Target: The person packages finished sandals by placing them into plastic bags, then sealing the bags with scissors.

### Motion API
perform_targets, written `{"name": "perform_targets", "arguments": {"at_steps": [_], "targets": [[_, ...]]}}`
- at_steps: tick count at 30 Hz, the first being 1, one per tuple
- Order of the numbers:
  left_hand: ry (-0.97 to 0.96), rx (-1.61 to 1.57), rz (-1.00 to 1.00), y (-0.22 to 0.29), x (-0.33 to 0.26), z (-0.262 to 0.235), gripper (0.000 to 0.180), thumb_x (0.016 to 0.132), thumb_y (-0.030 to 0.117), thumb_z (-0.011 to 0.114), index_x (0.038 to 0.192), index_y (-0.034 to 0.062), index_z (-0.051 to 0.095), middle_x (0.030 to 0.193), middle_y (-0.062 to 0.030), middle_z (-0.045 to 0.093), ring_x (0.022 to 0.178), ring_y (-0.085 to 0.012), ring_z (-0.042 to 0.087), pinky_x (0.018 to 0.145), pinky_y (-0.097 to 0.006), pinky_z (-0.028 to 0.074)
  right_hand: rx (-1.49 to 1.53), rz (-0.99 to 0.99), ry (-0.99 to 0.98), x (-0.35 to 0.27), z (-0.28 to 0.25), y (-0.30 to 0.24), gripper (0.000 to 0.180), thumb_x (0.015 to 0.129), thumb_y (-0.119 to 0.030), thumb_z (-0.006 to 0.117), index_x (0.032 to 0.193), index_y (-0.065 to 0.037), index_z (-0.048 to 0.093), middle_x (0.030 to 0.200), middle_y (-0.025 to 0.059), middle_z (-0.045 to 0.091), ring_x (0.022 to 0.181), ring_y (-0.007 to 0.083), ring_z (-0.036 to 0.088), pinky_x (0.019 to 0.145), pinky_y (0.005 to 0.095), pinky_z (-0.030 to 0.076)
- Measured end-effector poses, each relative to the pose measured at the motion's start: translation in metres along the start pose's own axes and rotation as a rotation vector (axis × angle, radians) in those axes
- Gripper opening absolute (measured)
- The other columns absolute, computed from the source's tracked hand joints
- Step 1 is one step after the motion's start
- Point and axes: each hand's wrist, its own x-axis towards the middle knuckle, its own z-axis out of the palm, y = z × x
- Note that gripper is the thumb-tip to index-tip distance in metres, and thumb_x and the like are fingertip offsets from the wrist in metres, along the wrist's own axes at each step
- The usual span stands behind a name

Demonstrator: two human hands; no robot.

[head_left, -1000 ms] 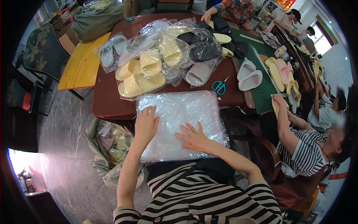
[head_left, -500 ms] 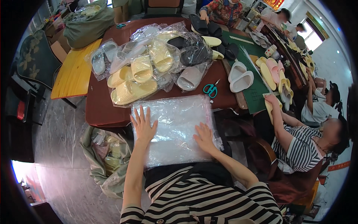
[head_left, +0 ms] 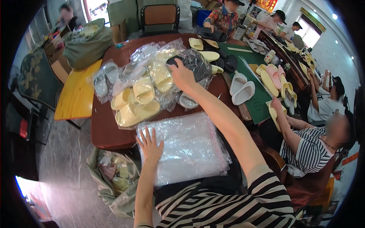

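Your left hand (head_left: 152, 149) lies flat and splayed on the stack of clear bags (head_left: 190, 150) at the desk (head_left: 103, 131); your right hand (head_left: 184, 77) is at the bagged slippers (head_left: 143, 92) there, whether clamped or apart I cannot tell

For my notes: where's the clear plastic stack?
In the head view, the stack lies lower-middle, under the left hand, on the person's side of the bagged slippers.

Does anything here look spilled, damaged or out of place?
No spill or clear damage stands out. The heap of bagged slippers lies at mixed angles on the table, and the plastic stack under the left hand juts past the table's edge, its right side uneven.
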Motion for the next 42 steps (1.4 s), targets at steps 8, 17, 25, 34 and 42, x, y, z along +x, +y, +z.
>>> {"name": "perform_targets", "arguments": {"at_steps": [8,17,25,34,42], "targets": [[-0.009,-0.005,-0.002,0.003,-0.001,-0.002,0.080,0.087,0.045,0.060,0.154,0.0131,0.029,0.162,-0.0190,0.014,0.149,-0.0434,0.004,0.117,-0.064,0.000,-0.220,0.182,-0.203,0.023,0.019,0.063,0.020,0.089,-0.013,0.052,0.098,-0.008,0.069,0.101,0.0162,0.067,0.093,0.0368,0.068,0.078,0.0485,0.055],[-0.148,-0.134,0.044,0.015,0.023,-0.027,0.063,0.083,0.032,0.070,0.137,0.0074,0.049,0.133,-0.0155,0.049,0.121,-0.0341,0.047,0.102,-0.048,0.035,-0.041,0.006,0.356,0.104,-0.128,0.083,0.016,0.090,-0.010,0.053,0.092,-0.008,0.069,0.092,0.0158,0.067,0.090,0.0352,0.065,0.080,0.0429,0.050],[0.059,-0.543,0.119,0.001,0.015,-0.052,0.044,0.096,0.036,0.058,0.121,0.0001,0.062,0.110,-0.0205,0.063,0.099,-0.0381,0.061,0.087,-0.047,0.049,0.408,-0.161,0.425,0.105,-0.246,-0.001,0.020,0.096,-0.012,0.051,0.102,-0.005,0.069,0.082,0.0053,0.066,0.077,0.0127,0.063,0.072,0.0270,0.048],[-1.241,-2.885,-0.281,0.042,-0.014,-0.078,0.079,0.095,0.072,0.026,0.155,0.0196,0.024,0.140,-0.0312,0.047,0.105,-0.0491,0.063,0.082,-0.053,0.059,1.056,-0.322,0.157,0.003,-0.267,-0.068,0.016,0.097,-0.006,0.047,0.100,0.000,0.061,0.097,0.0052,0.061,0.093,0.0126,0.058,0.089,0.0274,0.045],[-0.437,-1.715,-0.229,0.040,-0.023,-0.117,0.071,0.094,0.050,0.056,0.149,0.0106,0.036,0.135,-0.0168,0.056,0.125,-0.0366,0.054,0.105,-0.050,0.045,0.909,-0.334,-0.096,-0.122,-0.278,0.009,0.014,0.088,-0.005,0.050,0.084,-0.001,0.063,0.096,0.0106,0.064,0.098,0.0237,0.062,0.103,0.0417,0.040]]}}
